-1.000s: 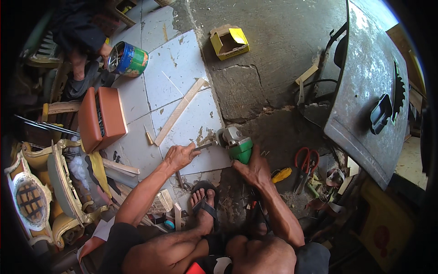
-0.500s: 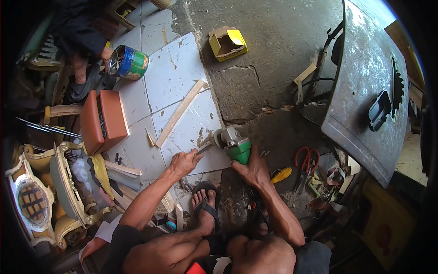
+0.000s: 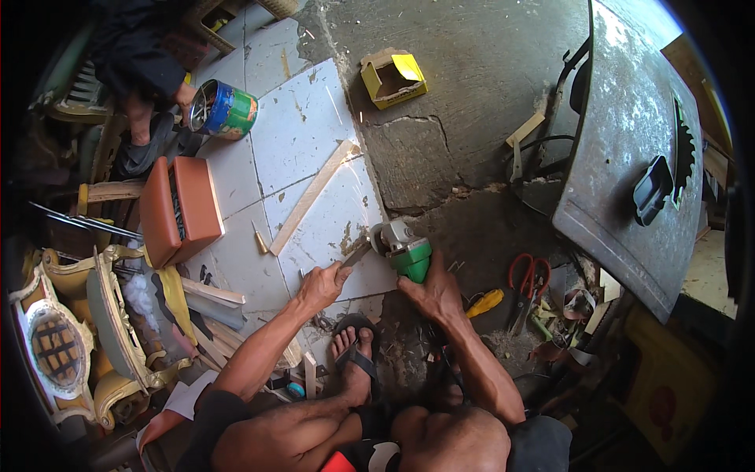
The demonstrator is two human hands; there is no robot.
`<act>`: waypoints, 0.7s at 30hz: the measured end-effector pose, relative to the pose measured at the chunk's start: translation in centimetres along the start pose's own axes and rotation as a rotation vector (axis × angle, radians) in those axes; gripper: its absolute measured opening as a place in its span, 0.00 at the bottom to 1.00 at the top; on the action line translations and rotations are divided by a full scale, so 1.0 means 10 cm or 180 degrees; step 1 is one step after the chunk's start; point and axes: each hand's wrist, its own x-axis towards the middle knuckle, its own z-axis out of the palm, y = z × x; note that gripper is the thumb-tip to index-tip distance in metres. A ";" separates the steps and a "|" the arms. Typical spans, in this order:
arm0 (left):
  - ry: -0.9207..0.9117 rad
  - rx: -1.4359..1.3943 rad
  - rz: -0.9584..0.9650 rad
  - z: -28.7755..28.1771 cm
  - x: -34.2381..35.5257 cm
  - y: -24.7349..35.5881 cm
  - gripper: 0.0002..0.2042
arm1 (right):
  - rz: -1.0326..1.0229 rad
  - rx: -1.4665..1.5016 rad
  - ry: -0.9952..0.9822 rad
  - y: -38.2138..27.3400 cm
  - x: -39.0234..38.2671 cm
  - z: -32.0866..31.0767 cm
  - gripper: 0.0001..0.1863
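Head view: left hand (image 3: 321, 286) grips a flat metal bar (image 3: 358, 255), right hand (image 3: 430, 294) an angle grinder (image 3: 408, 253); sparks (image 3: 349, 160) suggest grinding underway, unfinished.

A lane of concrete floor (image 3: 480, 94) opens between the tiled floor (image 3: 283, 98)'s right edge and the metal bench (image 3: 617, 149), narrowed by a yellow box (image 3: 403, 91) and, near the bench's left edge, a wood block (image 3: 525, 129). A grinder (image 3: 410, 253) bars the tiles' near right corner; a wood strip (image 3: 313, 198) slants across; a can (image 3: 236, 112) and brown box (image 3: 198, 206) crowd the left edge.
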 end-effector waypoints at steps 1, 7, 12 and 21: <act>0.0008 -0.0012 0.0002 0.00 -0.01 0.00 0.24 | 0.0002 0.0009 0.0002 -0.01 0.00 0.00 0.45; -0.0021 -0.0269 -0.0114 0.07 -0.04 0.06 0.27 | 0.0245 -0.0102 -0.0069 0.01 -0.01 0.05 0.45; 0.0093 -0.0562 -0.0241 0.20 -0.10 0.08 0.31 | 0.0024 -0.0116 0.0047 0.00 -0.04 0.11 0.45; -0.0359 -0.1140 -0.1011 0.17 -0.18 0.34 0.30 | -0.0003 -0.0241 0.0110 -0.06 -0.07 0.12 0.41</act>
